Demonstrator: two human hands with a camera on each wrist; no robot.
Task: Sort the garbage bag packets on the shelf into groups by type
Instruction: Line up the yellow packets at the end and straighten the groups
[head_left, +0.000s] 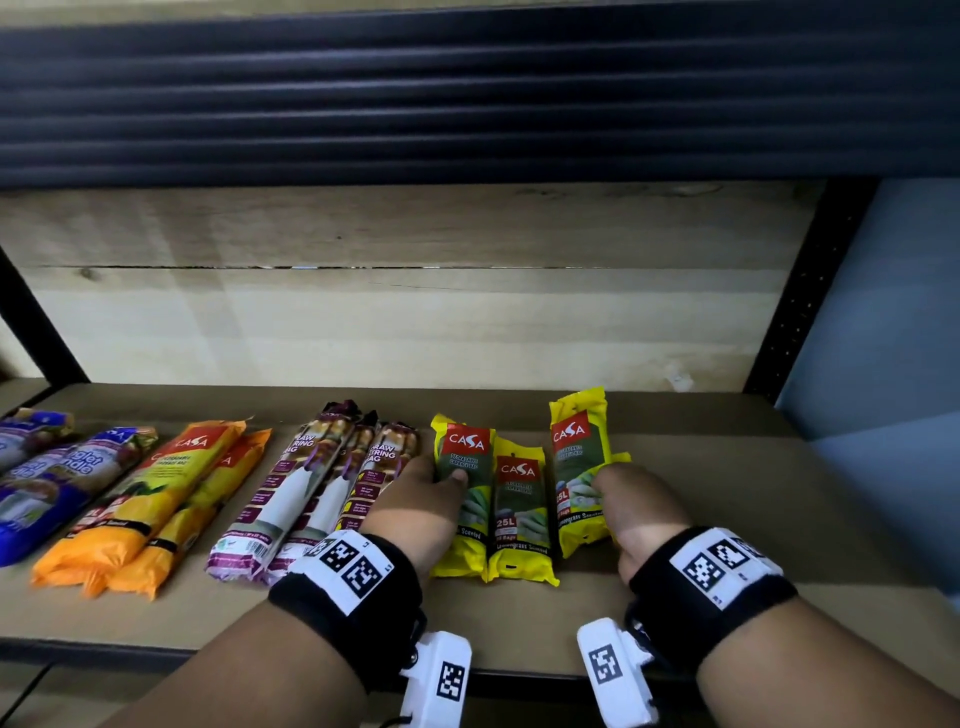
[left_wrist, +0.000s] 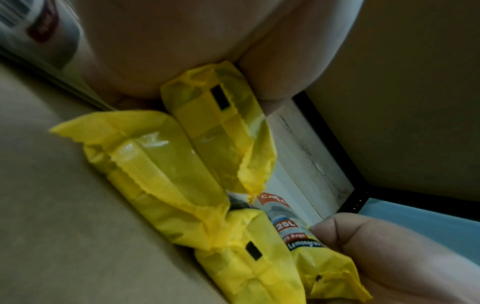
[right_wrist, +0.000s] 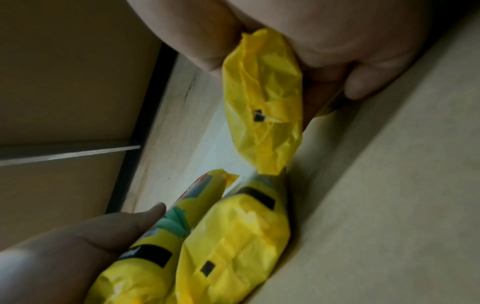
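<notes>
Three yellow Casa packets lie at the right of the shelf. My left hand grips the left yellow packet, thumb on its face. My right hand grips the right yellow packet, which is tilted up off the board. The middle yellow packet lies flat between them. In the left wrist view my left hand holds a packet's end. The right wrist view shows my right hand curled round a crumpled packet end.
Left of the yellow group lie purple-and-white drawstring packets, then orange Casa packets, then blue packets at the far left. A black upright bounds the shelf on the right. A wooden back panel stands behind.
</notes>
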